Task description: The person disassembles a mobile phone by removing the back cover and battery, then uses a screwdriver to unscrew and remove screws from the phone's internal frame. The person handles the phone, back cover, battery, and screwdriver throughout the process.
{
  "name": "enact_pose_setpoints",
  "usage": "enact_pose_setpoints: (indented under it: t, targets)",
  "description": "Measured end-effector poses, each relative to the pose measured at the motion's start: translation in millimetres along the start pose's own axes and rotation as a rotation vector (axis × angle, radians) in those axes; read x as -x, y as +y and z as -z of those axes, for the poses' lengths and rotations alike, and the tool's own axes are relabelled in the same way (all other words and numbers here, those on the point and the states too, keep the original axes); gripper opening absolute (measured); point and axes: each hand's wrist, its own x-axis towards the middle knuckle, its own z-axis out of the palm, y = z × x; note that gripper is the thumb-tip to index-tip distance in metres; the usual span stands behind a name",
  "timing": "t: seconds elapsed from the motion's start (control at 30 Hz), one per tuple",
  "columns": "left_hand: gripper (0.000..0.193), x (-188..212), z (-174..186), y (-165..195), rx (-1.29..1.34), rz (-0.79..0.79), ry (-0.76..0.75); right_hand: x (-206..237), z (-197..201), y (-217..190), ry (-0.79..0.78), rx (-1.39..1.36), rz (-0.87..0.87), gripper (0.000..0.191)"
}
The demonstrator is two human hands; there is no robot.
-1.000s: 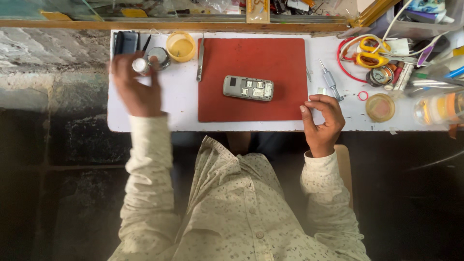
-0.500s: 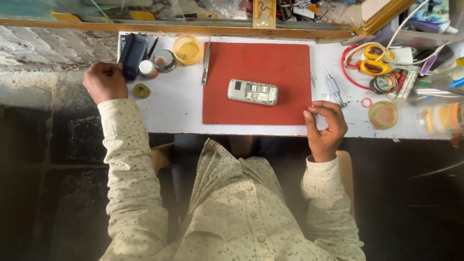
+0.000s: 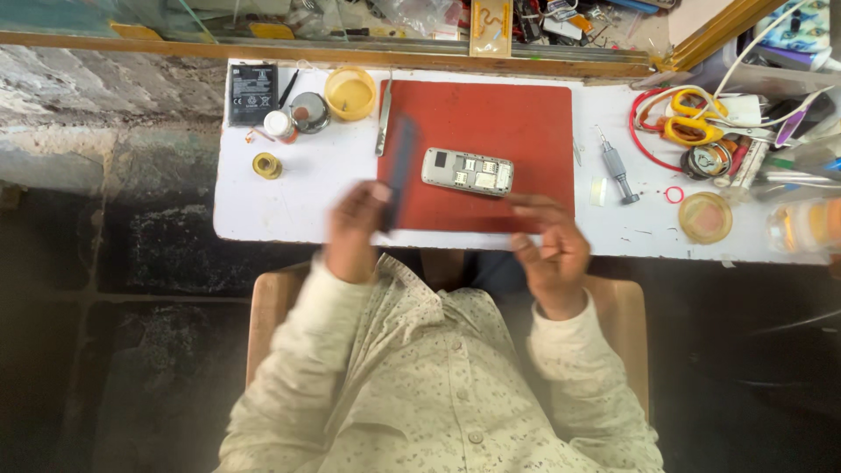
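The left hand [image 3: 355,229] holds a dark flat strip [image 3: 399,171], blurred, pinched at its lower end near the desk's [image 3: 298,201] front edge, the strip slanting up over the left edge of the red mat [image 3: 526,123]; the right hand [image 3: 547,250] hovers at the mat's front edge with fingers loosely spread, holding nothing; an opened grey phone [image 3: 467,171] lies on the mat between the two hands, touching neither. At the desk's back left corner sit a black battery [image 3: 252,94], a small white bottle [image 3: 280,125], a round metal tin [image 3: 309,111] and a yellow cup [image 3: 350,93]; a yellow tape roll [image 3: 267,165] lies nearer the left edge; metal tweezers [image 3: 384,118] rest along the mat's left side. Right of the mat stand a grey screwdriver [image 3: 616,166], a round amber lid [image 3: 705,217], yellow-handled scissors [image 3: 696,118] and a red cable loop [image 3: 644,123], crowding the right end. The desk is white; below it a dark stone floor [image 3: 131,263]; a wooden ledge [image 3: 350,54] runs behind.
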Motion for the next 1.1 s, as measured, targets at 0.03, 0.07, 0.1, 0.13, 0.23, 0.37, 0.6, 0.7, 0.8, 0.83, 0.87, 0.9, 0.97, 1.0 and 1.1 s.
enact_pose_setpoints:
  t: [0.03, 0.07, 0.1, 0.13, 0.23, 0.37, 0.6, 0.7, 0.8, 0.83, 0.87, 0.9, 0.97, 1.0, 1.1]
  targets:
    - [0.011, 10.1, -17.3, -13.0, 0.052, 0.000, -0.120, 0.1, -9.2, -0.4, -0.061, -0.039, 0.007, 0.034]
    - [0.010, 15.4, -32.0, -23.4, 0.045, 0.041, -0.152, 0.1, -18.3, -0.5, -0.062, -0.074, -0.017, 0.039]
    - [0.009, 19.5, -44.8, -32.3, 0.040, 0.082, -0.185, -0.3, -26.0, -1.1, -0.063, -0.109, -0.039, 0.043]
    - [0.010, 22.5, -54.4, -39.1, 0.086, 0.084, -0.210, -1.0, -31.8, -2.0, -0.064, -0.144, -0.060, 0.048]
    - [0.012, 25.2, -72.6, -52.3, 0.190, 0.096, -0.278, -1.4, -38.6, -8.7, -0.040, -0.129, -0.121, 0.043]
    - [0.015, 22.2, -77.2, -53.1, 0.059, 0.098, -0.298, -3.5, -38.7, -16.4, -0.009, -0.038, -0.142, 0.045]
    - [0.022, 24.2, -67.4, -19.9, -0.433, -0.262, -0.285, -35.2, -12.7, -24.7, -0.060, 0.646, 0.180, 0.048]
    - [0.030, 21.4, -57.9, -0.8, -0.642, -0.390, -0.090, -56.3, -0.6, -19.2, -0.228, 0.854, 0.278, 0.051]
    - [0.042, 6.3, -50.4, 16.3, -0.850, -0.591, -0.036, -69.0, -0.9, -7.3, -0.342, 0.903, 0.276, 0.052]
    - [0.046, 1.8, -49.4, 19.7, -0.870, -0.573, -0.061, -71.6, -1.7, -3.4, -0.364, 0.915, 0.274, 0.051]
    - [0.049, -2.8, -48.1, 22.8, -0.892, -0.555, -0.086, -73.5, -2.5, 0.2, -0.372, 0.909, 0.277, 0.051]
    - [0.053, -6.8, -47.0, 25.5, -0.912, -0.536, -0.113, -74.8, -2.8, 3.0, -0.378, 0.903, 0.278, 0.052]
    - [0.057, -13.5, -45.9, 27.8, -0.932, -0.595, -0.162, -76.3, -1.5, 6.9, -0.389, 0.881, 0.277, 0.054]
    - [0.059, -16.4, -45.7, 27.9, -0.941, -0.624, -0.190, -76.7, -0.8, 8.6, -0.392, 0.862, 0.277, 0.057]
    - [0.062, -21.2, -45.0, 26.9, -0.992, -0.629, -0.244, -74.5, 2.5, 10.2, -0.381, 0.806, 0.205, 0.064]
